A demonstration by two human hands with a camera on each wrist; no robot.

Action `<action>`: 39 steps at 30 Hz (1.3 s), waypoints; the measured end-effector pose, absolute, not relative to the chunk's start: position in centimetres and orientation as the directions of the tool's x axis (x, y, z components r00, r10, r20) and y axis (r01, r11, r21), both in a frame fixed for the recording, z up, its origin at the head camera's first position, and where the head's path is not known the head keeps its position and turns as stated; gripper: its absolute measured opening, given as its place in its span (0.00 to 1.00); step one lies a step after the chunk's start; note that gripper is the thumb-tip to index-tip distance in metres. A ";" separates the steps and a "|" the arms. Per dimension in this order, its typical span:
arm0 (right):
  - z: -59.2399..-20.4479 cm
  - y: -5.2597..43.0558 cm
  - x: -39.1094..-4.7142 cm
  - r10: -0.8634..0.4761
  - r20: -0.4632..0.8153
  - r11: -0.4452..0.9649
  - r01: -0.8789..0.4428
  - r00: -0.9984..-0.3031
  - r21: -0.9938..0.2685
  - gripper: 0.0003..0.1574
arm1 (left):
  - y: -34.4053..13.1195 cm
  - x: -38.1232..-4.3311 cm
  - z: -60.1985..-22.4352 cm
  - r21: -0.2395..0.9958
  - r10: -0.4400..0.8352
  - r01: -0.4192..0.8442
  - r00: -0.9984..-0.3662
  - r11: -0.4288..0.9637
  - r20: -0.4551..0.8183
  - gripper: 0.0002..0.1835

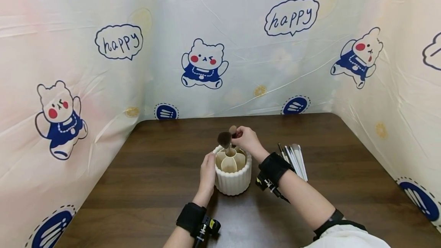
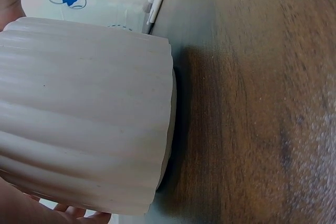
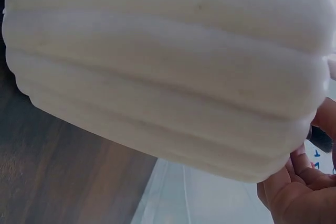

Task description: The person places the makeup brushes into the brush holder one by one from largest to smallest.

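Note:
A cream ribbed makeup brush holder (image 1: pixel 233 181) with petal-shaped compartments stands upright on the table. My left hand (image 1: pixel 207 173) grips its left side; in the left wrist view some fingers (image 2: pixel 73 212) show past the ribbed wall (image 2: pixel 89 114). A dark fluffy makeup brush (image 1: pixel 224 139) rises above the holder's middle; which compartment its handle is in I cannot tell. Over the far rim, my right hand (image 1: pixel 247 139) pinches another makeup brush (image 1: pixel 232 129) with a tan tip. The right wrist view shows a dark piece (image 3: pixel 320 139) by the fingers, and the holder hides much there.
Right of the holder, partly behind my right wrist, lies a bundle of several slim brushes (image 1: pixel 299 162) with white and dark handles. The brown wooden table (image 1: pixel 155 186) ends at a printed curtain (image 1: pixel 241 68) at the back and sides.

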State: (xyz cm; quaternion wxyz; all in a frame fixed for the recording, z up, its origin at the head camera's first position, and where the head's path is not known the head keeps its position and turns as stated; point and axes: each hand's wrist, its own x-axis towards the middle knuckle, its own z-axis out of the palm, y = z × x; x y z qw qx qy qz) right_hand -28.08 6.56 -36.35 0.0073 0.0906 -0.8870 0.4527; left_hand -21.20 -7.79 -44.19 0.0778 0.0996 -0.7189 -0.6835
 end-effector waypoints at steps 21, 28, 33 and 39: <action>-36.0 7.4 -28.1 -0.202 0.012 0.597 -0.133 -0.979 -0.791 0.19 | -7.8 -21.3 -44.1 0.999 -0.251 -0.021 -0.968 0.047 -0.008 0.27; -35.9 8.1 -28.0 -0.239 0.015 0.595 -0.158 -0.971 -0.788 0.19 | -7.8 -21.2 -44.1 0.999 -0.260 -0.015 -0.966 0.050 -0.001 0.26; -36.0 8.7 -28.3 -0.261 0.015 0.584 -0.170 -0.965 -0.794 0.19 | -7.7 -21.0 -43.9 0.999 -0.263 -0.007 -0.965 0.036 0.002 0.26; -35.9 9.8 -28.5 -0.290 0.009 0.573 -0.182 -0.957 -0.799 0.17 | -7.6 -21.0 -44.0 1.000 -0.264 -0.007 -0.965 0.029 0.001 0.27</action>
